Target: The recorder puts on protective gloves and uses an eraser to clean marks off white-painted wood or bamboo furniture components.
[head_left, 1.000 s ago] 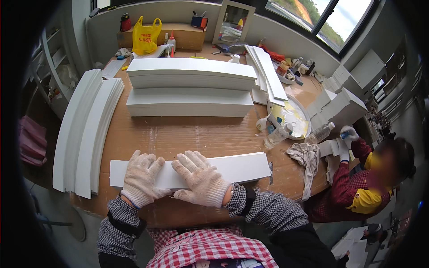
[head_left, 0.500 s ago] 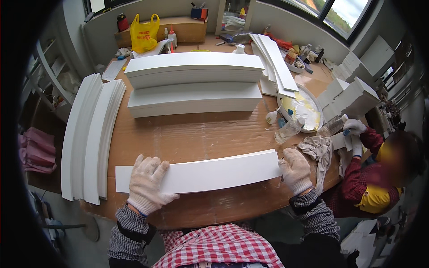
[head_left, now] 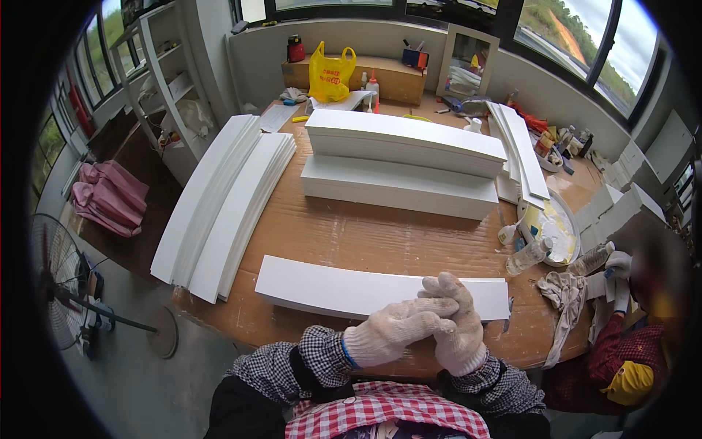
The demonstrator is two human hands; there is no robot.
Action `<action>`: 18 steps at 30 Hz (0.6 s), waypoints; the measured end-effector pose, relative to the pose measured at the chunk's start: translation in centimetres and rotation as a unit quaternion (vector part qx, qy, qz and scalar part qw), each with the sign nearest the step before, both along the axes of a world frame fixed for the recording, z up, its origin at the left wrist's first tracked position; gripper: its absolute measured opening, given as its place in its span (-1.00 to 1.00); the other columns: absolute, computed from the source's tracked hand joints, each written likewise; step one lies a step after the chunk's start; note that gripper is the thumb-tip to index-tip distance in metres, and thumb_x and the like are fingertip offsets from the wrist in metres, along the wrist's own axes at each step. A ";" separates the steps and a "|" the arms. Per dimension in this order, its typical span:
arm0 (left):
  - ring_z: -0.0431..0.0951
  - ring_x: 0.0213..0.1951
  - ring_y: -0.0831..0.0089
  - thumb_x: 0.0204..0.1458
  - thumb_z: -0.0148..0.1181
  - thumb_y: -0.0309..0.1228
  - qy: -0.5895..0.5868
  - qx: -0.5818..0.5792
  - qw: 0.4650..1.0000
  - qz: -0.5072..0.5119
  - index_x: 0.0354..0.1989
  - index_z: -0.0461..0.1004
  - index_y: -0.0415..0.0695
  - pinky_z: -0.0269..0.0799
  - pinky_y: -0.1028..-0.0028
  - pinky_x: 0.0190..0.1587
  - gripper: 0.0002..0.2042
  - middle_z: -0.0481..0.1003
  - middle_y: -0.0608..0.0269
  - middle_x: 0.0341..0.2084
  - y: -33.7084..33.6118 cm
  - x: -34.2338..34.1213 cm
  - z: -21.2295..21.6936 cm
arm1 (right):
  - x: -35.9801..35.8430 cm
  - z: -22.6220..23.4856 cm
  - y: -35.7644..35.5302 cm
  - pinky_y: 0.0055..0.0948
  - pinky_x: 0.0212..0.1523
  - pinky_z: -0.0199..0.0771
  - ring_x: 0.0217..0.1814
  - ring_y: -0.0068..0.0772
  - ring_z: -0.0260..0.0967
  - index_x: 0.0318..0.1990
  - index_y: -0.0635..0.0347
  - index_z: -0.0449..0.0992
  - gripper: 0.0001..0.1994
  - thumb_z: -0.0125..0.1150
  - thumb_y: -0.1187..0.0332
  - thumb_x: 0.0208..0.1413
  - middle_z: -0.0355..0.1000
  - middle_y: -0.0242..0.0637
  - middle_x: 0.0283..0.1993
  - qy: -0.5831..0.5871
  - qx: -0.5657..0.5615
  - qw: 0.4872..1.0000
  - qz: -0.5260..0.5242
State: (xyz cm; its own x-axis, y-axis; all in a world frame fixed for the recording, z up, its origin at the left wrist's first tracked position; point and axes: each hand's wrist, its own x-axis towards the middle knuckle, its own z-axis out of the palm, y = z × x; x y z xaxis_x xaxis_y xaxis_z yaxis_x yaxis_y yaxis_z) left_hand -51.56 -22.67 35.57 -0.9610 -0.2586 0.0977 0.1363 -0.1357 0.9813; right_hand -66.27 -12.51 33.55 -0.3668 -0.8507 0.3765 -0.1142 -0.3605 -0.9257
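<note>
A low stack of long white boards [head_left: 322, 282] lies along the near edge of the cardboard-topped table. In front of it, my left hand [head_left: 391, 331] and my right hand [head_left: 462, 333], both in white knit gloves, meet. My left hand's fingers stretch across against the right glove, palm side partly hidden. The right hand's fingers point up and away, overlapping the boards' right half in the picture. No board sits in either hand.
Two taller stacks of white boards [head_left: 402, 179] stand mid-table, with more boards [head_left: 219, 212] at the left. To the right are a clear bottle [head_left: 528, 256], a round tray [head_left: 574, 227], a rag [head_left: 564, 293] and a co-worker's gloved hand [head_left: 620, 265]. A standing fan [head_left: 62, 285] is at far left.
My hands have let go of the boards' two ends and come together near the table edge. The near boards now look like a thicker stack. The view has turned left.
</note>
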 end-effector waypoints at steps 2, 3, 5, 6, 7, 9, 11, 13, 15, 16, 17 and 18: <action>0.06 0.42 0.19 0.33 -0.07 -0.03 0.070 0.286 0.956 -0.003 0.46 -0.10 -0.28 -0.12 0.24 0.48 -0.28 0.04 -0.02 0.41 1.4 -2.0 -2.1 | -1.8 -0.9 -2.2 -0.42 -0.11 0.54 -0.13 -0.37 0.52 -0.03 0.35 0.50 -0.60 0.14 0.10 0.31 0.56 -0.14 -0.17 0.025 0.070 0.995 -0.065; -0.03 0.45 0.21 0.38 -0.15 -0.13 0.097 0.107 0.989 0.022 0.49 -0.26 -0.21 -0.08 0.27 0.47 -0.32 -0.11 0.02 0.46 1.4 -2.0 -3.0 | -2.2 -0.7 -2.9 -0.45 -0.19 0.54 -0.23 -0.41 0.53 -0.14 0.33 0.54 -0.66 0.13 0.14 0.32 0.57 -0.19 -0.27 0.065 0.079 0.993 -0.063; -0.06 0.46 0.21 0.39 -0.19 -0.14 0.094 0.188 0.978 -0.001 0.50 -0.26 -0.19 -0.06 0.28 0.47 -0.34 -0.13 0.02 0.46 1.0 -1.2 -2.5 | -3.5 -0.3 -4.0 -0.48 -0.28 0.54 -0.32 -0.45 0.53 -0.25 0.30 0.58 -0.69 0.12 0.19 0.33 0.58 -0.24 -0.37 0.108 0.085 0.988 -0.065; -0.09 0.47 0.21 0.40 -0.22 -0.15 0.086 0.274 0.958 -0.027 0.50 -0.26 -0.17 -0.05 0.29 0.47 -0.36 -0.15 0.02 0.47 0.9 -0.5 -1.5 | -4.6 -0.3 -4.4 -0.48 -0.31 0.54 -0.36 -0.47 0.53 -0.31 0.29 0.58 -0.70 0.14 0.20 0.31 0.57 -0.25 -0.41 0.153 0.108 0.978 -0.094; -0.09 0.47 0.21 0.40 -0.22 -0.15 0.087 0.273 0.957 -0.030 0.50 -0.26 -0.17 -0.05 0.29 0.47 -0.36 -0.15 0.02 0.47 0.8 1.5 -0.8 | -5.6 -0.1 -4.9 -0.47 -0.35 0.54 -0.40 -0.49 0.53 -0.37 0.28 0.58 -0.70 0.16 0.22 0.30 0.57 -0.27 -0.46 0.198 0.132 0.963 -0.124; 0.21 0.37 0.29 0.37 -0.06 -0.24 -0.258 0.237 0.936 0.003 0.51 -0.19 -0.11 0.20 0.28 0.37 -0.36 0.14 -0.02 0.37 -0.4 7.9 -0.8 | -8.4 0.7 -6.2 -0.46 -0.35 0.55 -0.40 -0.48 0.53 -0.38 0.28 0.58 -0.70 0.18 0.23 0.28 0.57 -0.25 -0.47 0.124 0.210 0.959 -0.143; 0.45 0.15 0.37 0.20 0.17 -0.50 -0.223 0.070 0.960 0.158 0.41 0.10 -0.19 0.38 0.35 0.20 -0.39 0.34 0.00 0.22 -1.9 13.6 1.8 | -10.3 1.7 -6.9 -0.45 -0.35 0.56 -0.40 -0.47 0.54 -0.38 0.29 0.57 -0.70 0.19 0.22 0.27 0.57 -0.22 -0.47 0.066 0.285 0.942 -0.163; 0.44 0.14 0.32 0.10 0.29 -0.38 -0.035 -0.145 0.922 0.357 0.38 0.09 -0.24 0.29 0.29 0.27 -0.30 0.40 -0.02 0.12 -3.5 15.2 8.3 | -9.4 2.0 -6.6 -0.44 -0.34 0.58 -0.39 -0.45 0.55 -0.36 0.28 0.57 -0.67 0.16 0.17 0.28 0.57 -0.20 -0.45 0.155 0.288 0.933 -0.152; 0.33 0.27 0.13 0.05 0.29 0.09 0.076 -0.467 0.777 0.415 0.42 0.01 -0.24 0.11 0.18 0.39 -0.08 0.28 -0.13 0.25 -5.5 14.5 14.2 | -8.9 1.0 -7.2 -0.44 -0.33 0.59 -0.38 -0.45 0.56 -0.35 0.27 0.58 -0.65 0.15 0.14 0.28 0.57 -0.20 -0.44 0.224 0.288 0.919 -0.148; 0.21 0.36 -0.03 -0.02 0.22 0.29 0.099 -0.531 0.724 0.430 0.44 -0.02 -0.24 0.01 0.06 0.42 0.04 0.14 -0.21 0.34 -5.6 14.5 16.8 | -8.1 0.4 -7.6 -0.43 -0.32 0.59 -0.38 -0.45 0.56 -0.34 0.26 0.58 -0.64 0.13 0.11 0.29 0.58 -0.21 -0.43 0.169 0.313 0.927 -0.120; 0.11 0.40 -0.15 -0.13 0.20 0.41 0.134 -0.653 0.686 0.294 0.44 -0.02 -0.24 -0.07 -0.03 0.44 0.14 0.04 -0.25 0.40 -7.7 19.1 19.7 | -7.3 0.0 -8.1 -0.43 -0.32 0.59 -0.37 -0.45 0.56 -0.33 0.24 0.59 -0.63 0.12 0.09 0.29 0.58 -0.22 -0.42 0.114 0.330 0.934 -0.082; 0.11 0.40 -0.15 -0.13 0.20 0.41 0.132 -0.651 0.684 0.301 0.44 -0.02 -0.24 -0.07 -0.03 0.44 0.14 0.04 -0.25 0.40 -6.7 16.8 21.0 | -6.5 -0.8 -8.4 -0.43 -0.32 0.59 -0.37 -0.45 0.56 -0.33 0.24 0.59 -0.63 0.12 0.09 0.29 0.58 -0.22 -0.42 0.120 0.330 0.933 -0.077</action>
State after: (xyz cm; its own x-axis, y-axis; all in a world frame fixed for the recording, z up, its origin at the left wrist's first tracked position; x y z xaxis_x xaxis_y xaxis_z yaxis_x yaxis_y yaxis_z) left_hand -34.79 -29.34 56.55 -0.6234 -0.1269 0.7716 -0.0205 0.9891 0.1461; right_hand -72.82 -20.86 32.78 -0.4767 -0.8703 -0.1240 -0.3498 0.3172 -0.8815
